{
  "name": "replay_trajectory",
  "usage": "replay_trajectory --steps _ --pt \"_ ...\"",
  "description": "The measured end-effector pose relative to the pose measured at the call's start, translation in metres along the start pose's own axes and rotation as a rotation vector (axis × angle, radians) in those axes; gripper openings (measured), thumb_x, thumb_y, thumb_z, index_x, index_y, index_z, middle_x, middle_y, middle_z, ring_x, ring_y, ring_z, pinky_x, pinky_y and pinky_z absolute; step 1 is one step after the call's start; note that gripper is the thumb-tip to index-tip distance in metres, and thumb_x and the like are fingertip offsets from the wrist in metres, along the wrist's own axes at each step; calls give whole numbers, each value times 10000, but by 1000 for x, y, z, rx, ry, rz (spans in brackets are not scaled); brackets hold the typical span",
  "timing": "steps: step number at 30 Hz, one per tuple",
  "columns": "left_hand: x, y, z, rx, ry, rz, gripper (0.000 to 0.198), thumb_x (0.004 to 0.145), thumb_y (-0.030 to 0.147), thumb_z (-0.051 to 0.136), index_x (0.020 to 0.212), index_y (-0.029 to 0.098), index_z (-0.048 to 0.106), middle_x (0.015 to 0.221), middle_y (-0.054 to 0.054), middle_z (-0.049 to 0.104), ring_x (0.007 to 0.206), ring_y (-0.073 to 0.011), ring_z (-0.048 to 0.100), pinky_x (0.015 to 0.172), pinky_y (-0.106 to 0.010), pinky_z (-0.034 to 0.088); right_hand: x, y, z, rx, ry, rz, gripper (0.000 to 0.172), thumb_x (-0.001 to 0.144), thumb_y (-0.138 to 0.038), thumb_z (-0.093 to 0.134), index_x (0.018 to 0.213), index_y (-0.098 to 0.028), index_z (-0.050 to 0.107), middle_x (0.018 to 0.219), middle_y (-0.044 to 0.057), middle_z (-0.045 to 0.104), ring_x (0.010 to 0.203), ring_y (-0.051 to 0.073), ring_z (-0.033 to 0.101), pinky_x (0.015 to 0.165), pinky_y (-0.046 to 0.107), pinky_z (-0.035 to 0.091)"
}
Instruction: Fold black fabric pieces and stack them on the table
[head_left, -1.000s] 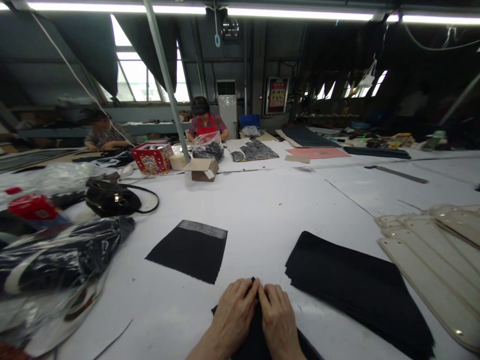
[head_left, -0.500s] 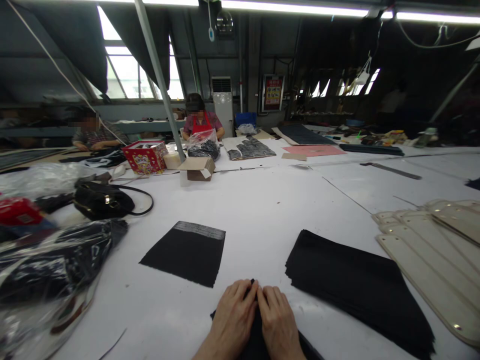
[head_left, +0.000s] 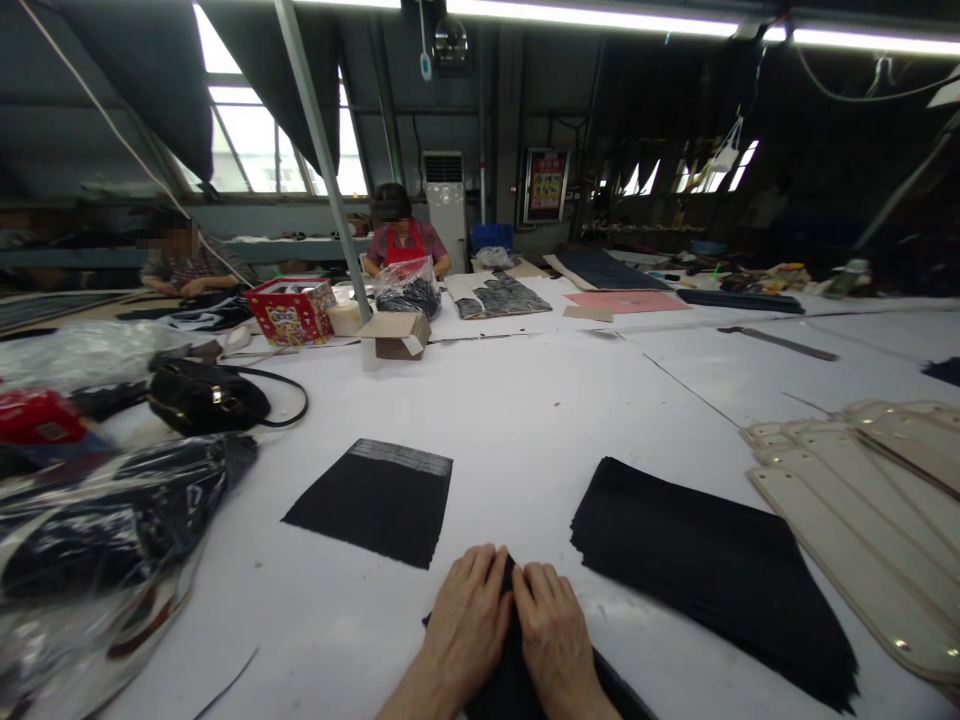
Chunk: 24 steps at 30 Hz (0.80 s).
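At the bottom middle, a piece of black fabric (head_left: pixel 510 682) lies on the white table under both my hands. My left hand (head_left: pixel 469 625) presses on its left side, fingers bent and close together. Opposite it, my right hand (head_left: pixel 551 630) grips the upper edge with curled fingertips. The two hands nearly meet at the fabric's pointed top, and much of the piece is hidden beneath them. Ahead to the left lies a black fabric panel (head_left: pixel 367 510) with a greyish strip along its far edge. A fanned stack of black fabric pieces (head_left: pixel 697 560) rests to the right.
Beige pattern boards (head_left: pixel 840 520) overlap at the right. On the left are a plastic-wrapped black bundle (head_left: pixel 112 530) and a black handbag (head_left: pixel 210 395). Farther off stand a small cardboard box (head_left: pixel 396 335), a red patterned box (head_left: pixel 289 310) and a metal pole (head_left: pixel 322 150). Two people sit across the table.
My left hand's fingers have slid slightly forward along the fabric and lie a little flatter. My right hand has shifted only slightly. The view has moved a little.
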<state>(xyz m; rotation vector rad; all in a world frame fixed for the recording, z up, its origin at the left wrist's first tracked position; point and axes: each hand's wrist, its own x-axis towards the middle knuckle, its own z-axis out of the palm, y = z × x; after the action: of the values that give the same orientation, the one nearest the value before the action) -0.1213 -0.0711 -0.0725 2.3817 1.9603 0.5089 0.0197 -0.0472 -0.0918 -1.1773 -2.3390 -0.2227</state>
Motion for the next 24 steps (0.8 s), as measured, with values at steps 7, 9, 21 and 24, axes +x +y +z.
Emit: replay_trajectory --steps 7,9,21,24 --pt "8 -18 -14 -36 33 126 501 894 99 426 1380 219 416 1367 -44 514 1278 -229 414 1089 -406 342 19 -7 3 -18 -37 -21 268 839 -12 502 1046 -156 592 868 57 554 808 218 503 710 360 418" --pt "9 -21 -12 -40 18 129 441 903 102 423 1329 206 473 1323 -40 552 1258 -223 436 1092 -396 335 23 -6 3 0 -47 -18 267 850 -23 501 1062 -156 595 870 57 553 812 215 502 709 354 415" --pt "11 -19 -27 36 -33 212 401 900 157 492 1292 240 490 1279 -37 541 1235 -204 437 1146 -405 220 -1 18 -3 82 -16 -68 390 878 -18 422 1213 -177 544 902 67 536 842 208 513 732 333 425" --pt "14 -18 -31 66 -41 234 391 895 167 494 1282 224 497 1269 -54 540 1261 -209 414 1150 -404 207 -6 20 -2 99 -11 -65 384 873 -7 409 1194 -164 548 903 72 534 840 209 518 739 336 433"
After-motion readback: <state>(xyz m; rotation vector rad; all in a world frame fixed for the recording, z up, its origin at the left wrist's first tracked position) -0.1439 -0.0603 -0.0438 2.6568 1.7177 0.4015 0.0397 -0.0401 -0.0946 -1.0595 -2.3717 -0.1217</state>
